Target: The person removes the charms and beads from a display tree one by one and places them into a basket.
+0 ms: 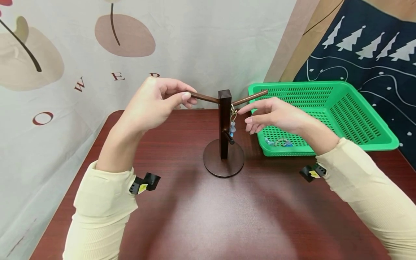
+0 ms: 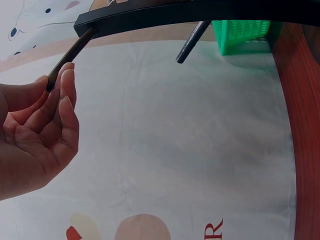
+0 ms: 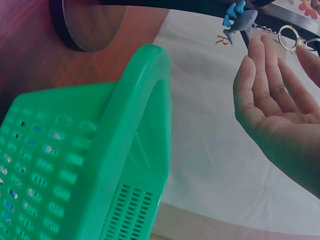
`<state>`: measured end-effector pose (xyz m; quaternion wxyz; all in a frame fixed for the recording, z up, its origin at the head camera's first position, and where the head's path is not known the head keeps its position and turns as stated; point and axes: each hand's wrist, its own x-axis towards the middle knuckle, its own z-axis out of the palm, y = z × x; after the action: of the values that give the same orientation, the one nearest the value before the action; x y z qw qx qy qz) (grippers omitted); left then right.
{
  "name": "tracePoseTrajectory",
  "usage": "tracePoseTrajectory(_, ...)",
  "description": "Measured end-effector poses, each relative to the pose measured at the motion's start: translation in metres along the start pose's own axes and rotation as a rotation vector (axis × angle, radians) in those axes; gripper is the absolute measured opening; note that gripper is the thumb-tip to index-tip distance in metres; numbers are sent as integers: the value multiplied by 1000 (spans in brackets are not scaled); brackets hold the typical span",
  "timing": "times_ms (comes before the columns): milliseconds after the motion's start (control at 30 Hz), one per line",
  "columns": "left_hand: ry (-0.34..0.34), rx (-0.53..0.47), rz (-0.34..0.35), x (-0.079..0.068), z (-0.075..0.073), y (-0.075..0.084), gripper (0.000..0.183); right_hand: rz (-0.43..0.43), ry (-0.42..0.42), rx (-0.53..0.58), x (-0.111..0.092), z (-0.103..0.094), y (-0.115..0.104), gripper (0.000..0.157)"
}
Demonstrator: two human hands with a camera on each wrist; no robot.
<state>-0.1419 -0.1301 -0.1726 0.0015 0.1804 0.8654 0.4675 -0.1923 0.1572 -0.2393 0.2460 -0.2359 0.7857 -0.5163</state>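
Observation:
A dark wooden stand [image 1: 224, 124] with a round base and short pegs stands upright on the table. My left hand [image 1: 156, 103] pinches the outer end of its left peg [image 1: 206, 97] between thumb and fingers. From the right peg [image 1: 251, 97], close against the post, hangs a keychain [image 1: 232, 127] with a gold ring and blue charms. One charm [image 3: 242, 24] looks like a grey-blue fish in the right wrist view. Just right of the keychain is my right hand [image 1: 276, 115], its fingers loosely extended and the index fingertip right by the ring.
A green plastic basket [image 1: 328, 148] sits at the back right, behind and below the right hand. Several more blue-charmed keychains [image 1: 279, 143] lie inside its near left corner. A short front peg [image 1: 229, 138] juts toward me. Behind the reddish-brown table [image 1: 208, 216] hangs a printed cloth [image 1: 208, 43].

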Motion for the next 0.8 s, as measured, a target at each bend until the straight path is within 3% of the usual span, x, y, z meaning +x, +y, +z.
tracePoseTrajectory(267, -1, -14, -7, 0, 1, 1, 17, 2, 7, -51, 6, 8, -4, 44)
tracePoseTrajectory(800, -5, -15, -4, 0, 1, 0, 17, -46, 9, -44, 8, 9, -3, 22)
